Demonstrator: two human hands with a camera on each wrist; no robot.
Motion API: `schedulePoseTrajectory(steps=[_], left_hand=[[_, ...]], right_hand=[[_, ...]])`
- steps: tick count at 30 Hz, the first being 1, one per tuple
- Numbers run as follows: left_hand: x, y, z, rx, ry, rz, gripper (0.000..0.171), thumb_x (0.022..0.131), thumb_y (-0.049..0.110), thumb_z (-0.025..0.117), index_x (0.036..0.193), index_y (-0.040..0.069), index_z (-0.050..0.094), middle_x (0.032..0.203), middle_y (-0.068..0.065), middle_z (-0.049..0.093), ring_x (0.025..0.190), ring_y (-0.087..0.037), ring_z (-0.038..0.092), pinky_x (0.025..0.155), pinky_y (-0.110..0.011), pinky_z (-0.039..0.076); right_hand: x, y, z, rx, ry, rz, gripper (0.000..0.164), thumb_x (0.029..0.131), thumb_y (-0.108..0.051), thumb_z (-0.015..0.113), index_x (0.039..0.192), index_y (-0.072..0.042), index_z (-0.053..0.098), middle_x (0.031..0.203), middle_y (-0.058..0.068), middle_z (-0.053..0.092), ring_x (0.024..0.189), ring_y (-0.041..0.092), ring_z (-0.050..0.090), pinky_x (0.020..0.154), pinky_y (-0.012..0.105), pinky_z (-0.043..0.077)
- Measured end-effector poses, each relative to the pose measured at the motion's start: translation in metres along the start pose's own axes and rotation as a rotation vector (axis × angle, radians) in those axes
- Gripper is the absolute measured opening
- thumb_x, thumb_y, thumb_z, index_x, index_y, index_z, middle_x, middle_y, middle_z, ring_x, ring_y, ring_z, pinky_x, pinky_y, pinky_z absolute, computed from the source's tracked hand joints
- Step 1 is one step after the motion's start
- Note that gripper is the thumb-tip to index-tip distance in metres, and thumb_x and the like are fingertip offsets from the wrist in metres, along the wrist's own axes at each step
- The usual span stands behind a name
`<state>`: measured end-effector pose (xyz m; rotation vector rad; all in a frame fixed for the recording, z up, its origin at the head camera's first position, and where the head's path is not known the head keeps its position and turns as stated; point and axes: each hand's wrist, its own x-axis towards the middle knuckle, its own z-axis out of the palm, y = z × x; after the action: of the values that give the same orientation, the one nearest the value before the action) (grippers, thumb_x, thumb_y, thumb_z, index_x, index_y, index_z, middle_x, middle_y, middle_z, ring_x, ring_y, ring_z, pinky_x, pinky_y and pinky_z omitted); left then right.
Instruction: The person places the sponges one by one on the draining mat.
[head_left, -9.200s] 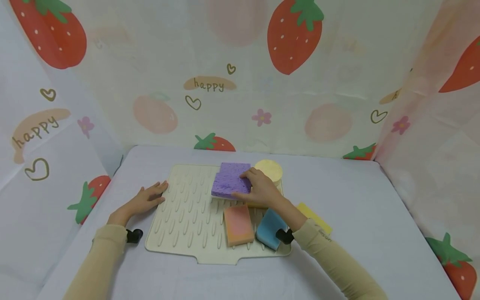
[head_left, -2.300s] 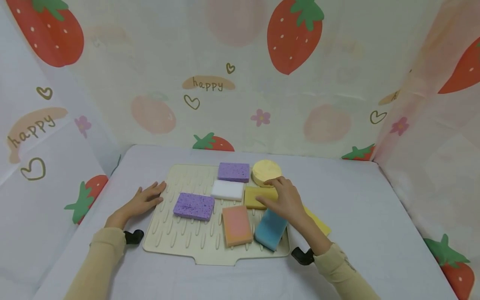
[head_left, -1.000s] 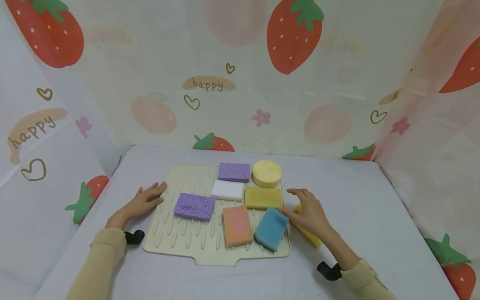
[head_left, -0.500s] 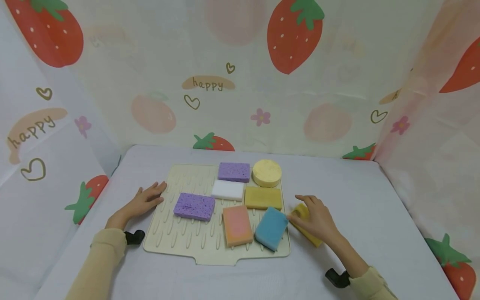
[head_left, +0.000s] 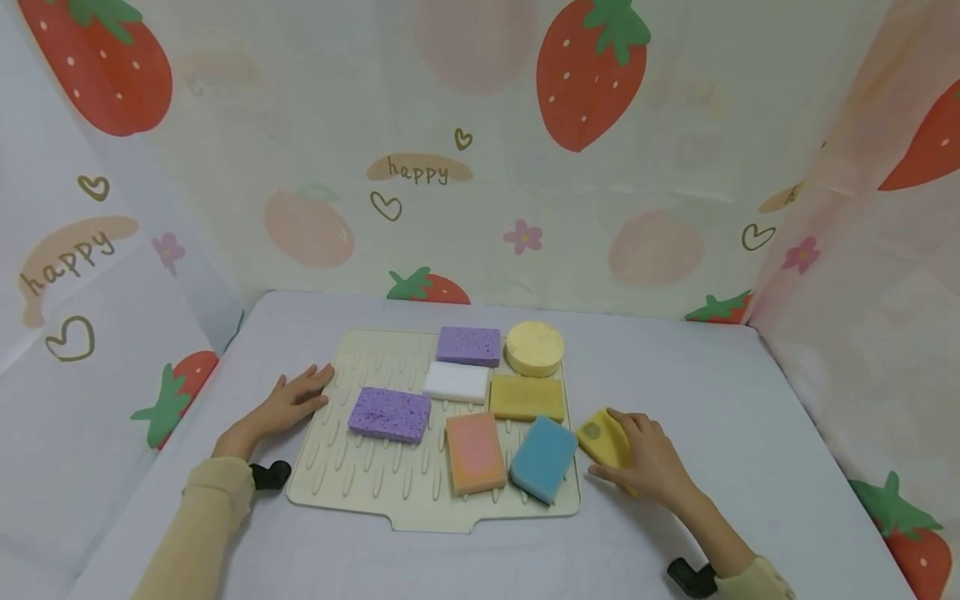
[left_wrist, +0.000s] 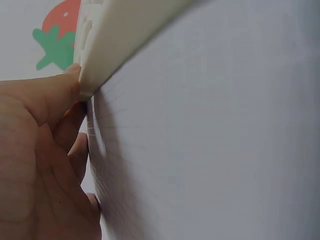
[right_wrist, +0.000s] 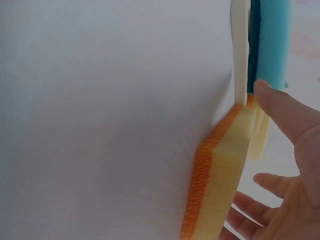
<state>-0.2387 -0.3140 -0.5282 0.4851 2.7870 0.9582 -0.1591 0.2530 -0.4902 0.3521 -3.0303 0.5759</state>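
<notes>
In the head view my right hand (head_left: 652,458) hovers at a yellow sponge (head_left: 603,440) with a round grey mark, on the cloth right of a cream ridged mat (head_left: 337,479). Its fingers reach the sponge's far side and the thumb stands apart from it. The right wrist view shows the sponge's orange scouring layer (right_wrist: 200,180) facing down. My left hand (head_left: 285,408) rests at the mat's left edge with fingers extended; in the left wrist view its thumb touches the mat rim (left_wrist: 107,55). A blue sponge (head_left: 543,457) on the mat lies nearest the right hand.
On the mat lie a speckled purple sponge (head_left: 388,415), another purple sponge (head_left: 468,346), a white block (head_left: 456,382), a mustard-yellow sponge (head_left: 527,397), a round pale-yellow sponge (head_left: 535,348) and an orange-pink sponge (head_left: 476,452). Strawberry-printed cloth (head_left: 570,192) stands behind the table.
The purple sponge my right hand held earlier now lies on the mat's left part. That hand has moved right to the yellow sponge, which has shifted slightly left. My left hand stays put.
</notes>
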Motion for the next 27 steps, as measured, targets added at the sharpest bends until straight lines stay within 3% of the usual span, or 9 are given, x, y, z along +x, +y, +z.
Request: schedulePoseTrajectory(steps=[11, 27], left_hand=[[-0.001, 0.003, 0.000, 0.000, 0.009, 0.010, 0.059, 0.094, 0.028, 0.052, 0.142, 0.001, 0.031, 0.148, -0.021, 0.026, 0.138, -0.045, 0.013, 0.104, -0.065, -0.009], [-0.001, 0.004, 0.000, 0.010, 0.013, 0.005, 0.059, 0.094, 0.029, 0.052, 0.142, 0.001, 0.031, 0.148, -0.021, 0.026, 0.138, -0.044, 0.012, 0.104, -0.066, -0.009]], right_hand=[[-0.006, 0.012, 0.008, -0.044, 0.001, 0.003, 0.080, 0.070, -0.037, 0.077, 0.136, -0.005, 0.044, 0.114, 0.022, 0.052, 0.100, 0.037, 0.052, 0.078, 0.053, 0.046], [-0.002, 0.007, -0.004, -0.028, 0.004, 0.017, 0.079, 0.072, -0.039, 0.075, 0.137, -0.007, 0.043, 0.116, 0.020, 0.050, 0.100, 0.034, 0.050, 0.079, 0.051, 0.045]])
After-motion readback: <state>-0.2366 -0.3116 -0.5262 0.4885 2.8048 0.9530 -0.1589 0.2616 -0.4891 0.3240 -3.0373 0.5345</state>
